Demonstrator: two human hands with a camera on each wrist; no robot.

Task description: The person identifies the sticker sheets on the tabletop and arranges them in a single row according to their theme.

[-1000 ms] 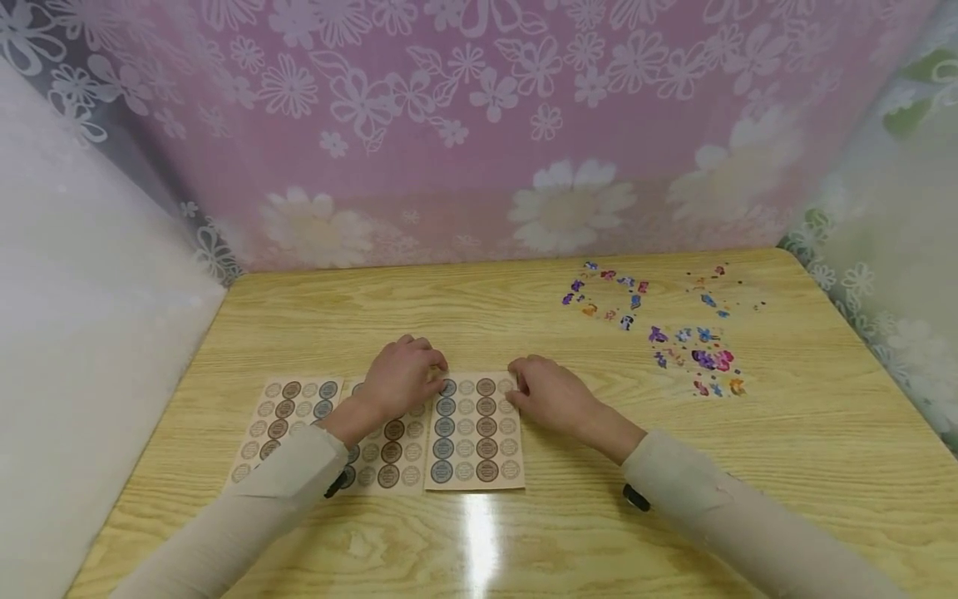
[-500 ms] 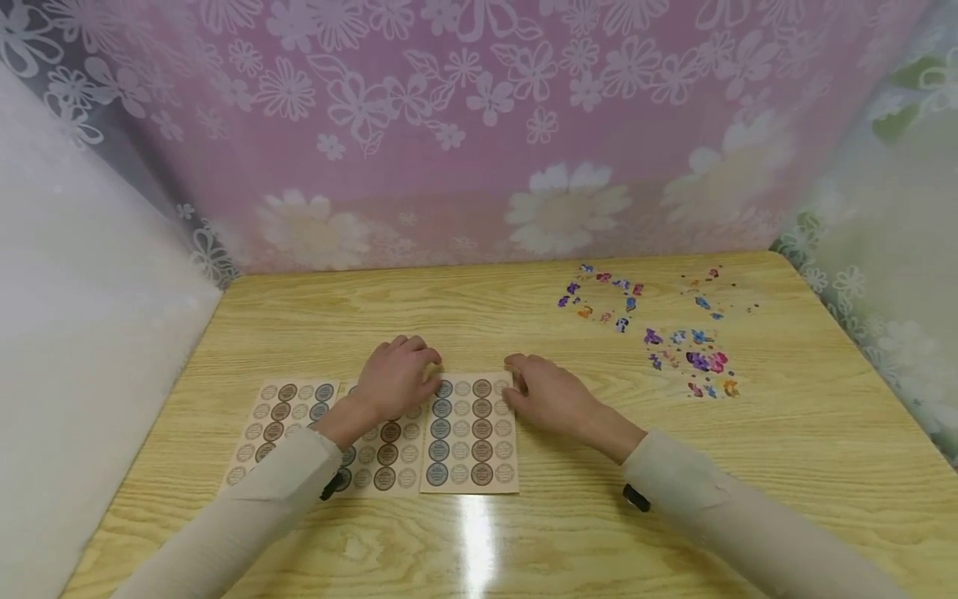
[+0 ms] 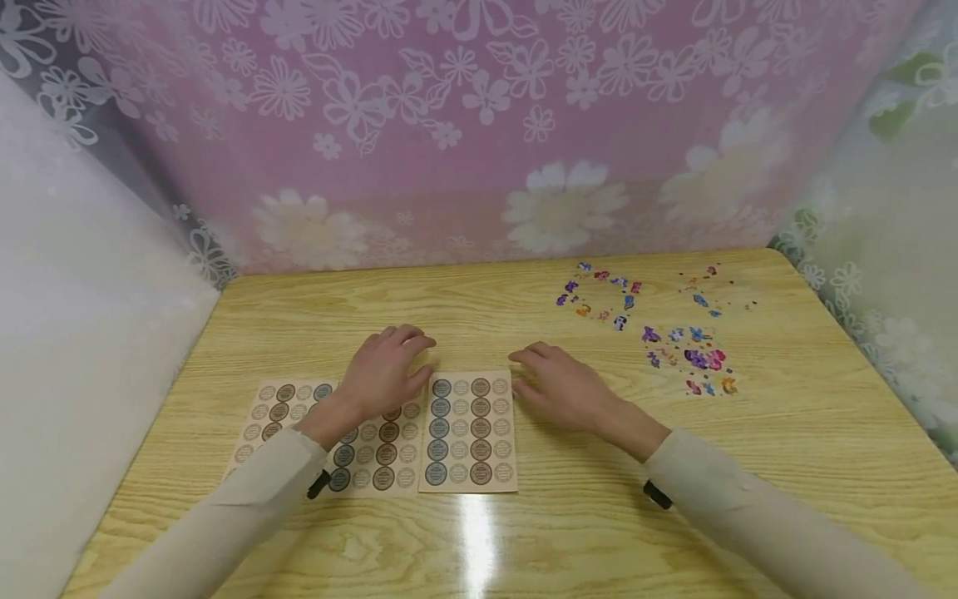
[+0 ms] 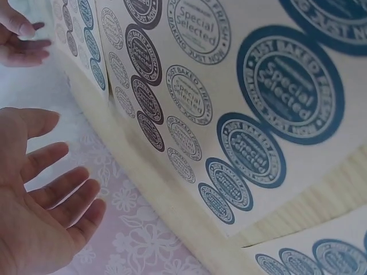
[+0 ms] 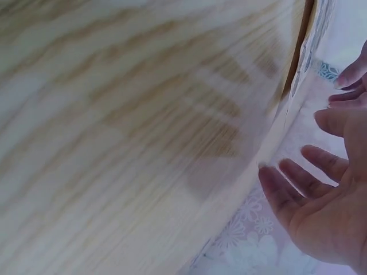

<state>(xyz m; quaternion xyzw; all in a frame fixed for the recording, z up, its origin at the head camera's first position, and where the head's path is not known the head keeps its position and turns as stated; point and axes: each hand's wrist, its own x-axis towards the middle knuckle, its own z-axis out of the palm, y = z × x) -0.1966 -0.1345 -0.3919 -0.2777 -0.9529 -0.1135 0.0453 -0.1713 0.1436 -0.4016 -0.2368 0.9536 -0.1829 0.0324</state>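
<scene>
Three sheets of round sticker labels lie side by side on the table. The right sheet (image 3: 470, 453) carries columns of blue, pale and brown circles. My left hand (image 3: 385, 373) is over the top of the middle sheet (image 3: 374, 491), its fingers loosely bent and holding nothing; the forearm hides part of the left sheet (image 3: 258, 399). Beside the upper right corner of the right sheet, my right hand (image 3: 563, 389) hovers with relaxed fingers and nothing in them. In the left wrist view the circles on the label sheet (image 4: 186, 94) read "Special Selected".
Small colourful character stickers (image 3: 699, 359) lie in clusters at the right of the wooden table (image 3: 479, 324). Another cluster of stickers (image 3: 599, 274) lies near the back edge. A pink flowered curtain (image 3: 449, 166) hangs behind, and pale fabric (image 3: 97, 291) flanks the left.
Both hands have come away from the upper corners of the right sheet, the left hand moving left and the right hand moving right. Their fingers have spread. The sheets stay lined up.
</scene>
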